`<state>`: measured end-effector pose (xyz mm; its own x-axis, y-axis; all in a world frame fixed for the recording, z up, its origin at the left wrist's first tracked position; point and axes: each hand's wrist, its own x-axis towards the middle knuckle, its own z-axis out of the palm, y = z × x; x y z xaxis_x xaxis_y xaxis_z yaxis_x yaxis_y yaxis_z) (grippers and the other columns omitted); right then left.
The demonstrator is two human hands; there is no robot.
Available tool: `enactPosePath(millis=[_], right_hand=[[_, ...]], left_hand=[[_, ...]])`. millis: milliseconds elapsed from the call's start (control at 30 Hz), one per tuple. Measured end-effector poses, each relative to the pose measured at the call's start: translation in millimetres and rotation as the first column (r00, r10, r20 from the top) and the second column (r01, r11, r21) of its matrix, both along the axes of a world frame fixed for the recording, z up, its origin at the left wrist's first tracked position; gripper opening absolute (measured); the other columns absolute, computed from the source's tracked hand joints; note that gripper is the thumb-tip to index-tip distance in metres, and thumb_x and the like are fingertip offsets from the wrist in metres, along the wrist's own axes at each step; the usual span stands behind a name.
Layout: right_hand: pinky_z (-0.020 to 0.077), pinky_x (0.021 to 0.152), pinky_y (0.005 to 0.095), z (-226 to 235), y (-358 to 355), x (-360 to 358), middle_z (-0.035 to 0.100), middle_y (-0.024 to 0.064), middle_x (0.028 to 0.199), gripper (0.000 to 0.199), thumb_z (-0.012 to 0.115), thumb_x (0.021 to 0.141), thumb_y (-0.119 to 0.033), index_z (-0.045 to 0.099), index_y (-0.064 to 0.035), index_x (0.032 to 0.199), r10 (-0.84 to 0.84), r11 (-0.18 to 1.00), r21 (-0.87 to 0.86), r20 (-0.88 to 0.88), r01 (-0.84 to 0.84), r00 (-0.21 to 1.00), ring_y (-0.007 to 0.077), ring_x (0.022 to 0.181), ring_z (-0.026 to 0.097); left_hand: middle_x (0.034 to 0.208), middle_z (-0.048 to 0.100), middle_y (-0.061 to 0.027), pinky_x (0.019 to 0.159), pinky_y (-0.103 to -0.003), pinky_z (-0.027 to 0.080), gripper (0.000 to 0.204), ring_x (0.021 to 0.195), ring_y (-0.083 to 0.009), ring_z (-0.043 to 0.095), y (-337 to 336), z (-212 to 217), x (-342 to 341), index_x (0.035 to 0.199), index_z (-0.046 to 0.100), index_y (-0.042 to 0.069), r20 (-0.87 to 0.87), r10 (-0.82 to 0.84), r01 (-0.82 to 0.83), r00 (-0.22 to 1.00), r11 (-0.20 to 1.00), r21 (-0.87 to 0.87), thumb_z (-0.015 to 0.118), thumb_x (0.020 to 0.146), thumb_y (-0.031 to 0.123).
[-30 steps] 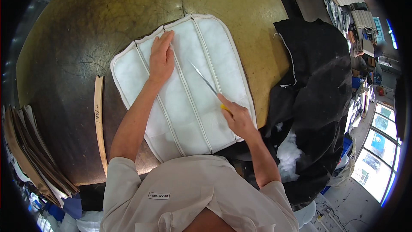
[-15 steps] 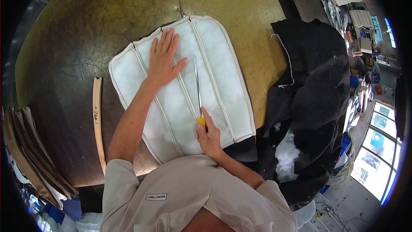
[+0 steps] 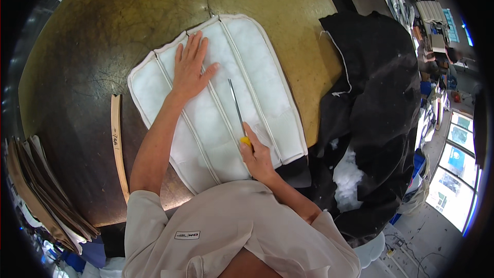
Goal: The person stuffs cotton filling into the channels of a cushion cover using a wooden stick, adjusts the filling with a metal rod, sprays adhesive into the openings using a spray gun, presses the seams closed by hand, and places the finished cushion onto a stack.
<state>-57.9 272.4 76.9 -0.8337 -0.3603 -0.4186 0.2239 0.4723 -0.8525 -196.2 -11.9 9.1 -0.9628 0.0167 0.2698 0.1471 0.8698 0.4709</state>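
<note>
A quilted white pad point(image 3: 260, 67) with pale piping and several lengthwise seams lies on the table in front of me. My left hand point(image 3: 190, 74) rests flat on its upper left part, fingers spread and pointing away from me. Over the pad's lower right part, my right hand point(image 3: 259, 159) is closed round the yellow handle of a long, thin-shafted screwdriver point(image 3: 235, 100). Its metal shaft points away from me, slightly to the left, across the panel right of my left hand. Whether the tip touches the pad, I cannot tell.
A curved wooden strip point(image 3: 117, 144) lies on the table point(image 3: 77, 82) left of the pad. Folded brown pieces point(image 3: 43, 190) are stacked at the left edge. At the right is a large black cloth point(image 3: 375, 92), with white stuffing point(image 3: 348, 180) showing through it.
My right hand has drawn the screwdriver back a little and to the right, and its shaft leans more to the left. My left hand stays flat on the pad.
</note>
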Motion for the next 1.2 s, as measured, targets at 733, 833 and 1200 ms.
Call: enactPosePath(millis=[733, 833, 1200], right_hand=[[0.0476, 0.060, 0.0253, 10.0, 109.3, 81.5, 0.058, 0.0027, 0.073, 0.051, 0.055, 0.101, -0.008, 0.047, -0.0028, 0.151, -0.198, 0.972, 0.086, -0.197, 0.218, 0.960, 0.0083, 0.062, 0.052], [0.0480, 0.061, 0.0254, 10.0, 112.8, 72.8, 0.058, 0.0028, 0.074, 0.051, 0.056, 0.102, -0.011, 0.047, -0.0037, 0.152, -0.162, 0.980, 0.076, -0.246, 0.186, 0.956, 0.0085, 0.061, 0.052], [0.0550, 0.081, 0.0370, 24.8, 141.2, 46.9, 0.069, 0.0268, 0.107, 0.050, 0.060, 0.099, -0.004, 0.051, -0.0039, 0.148, -0.107, 0.975, 0.150, -0.326, 0.163, 0.939, 0.0354, 0.090, 0.070]], left_hand=[[0.168, 0.016, -0.0229, 0.126, -0.054, 0.011, 0.081, 0.157, -0.0365, 0.014, 125.2, 11.4, 68.6, 0.157, 0.025, -0.006, 0.280, -0.107, 0.179, 0.954, 0.953, -0.245, 0.045, 0.103, 0.050], [0.167, 0.018, -0.0239, 0.126, -0.052, 0.011, 0.079, 0.156, -0.0376, 0.016, 154.8, 14.9, 106.0, 0.155, 0.030, -0.007, 0.294, -0.149, 0.213, 0.944, 0.957, -0.199, 0.044, 0.103, 0.051], [0.166, 0.022, -0.0241, 0.126, -0.052, 0.015, 0.073, 0.155, -0.0386, 0.019, 194.8, 28.9, 182.2, 0.153, 0.038, 0.002, 0.317, -0.295, 0.324, 0.901, 0.945, -0.040, 0.062, 0.097, 0.041]])
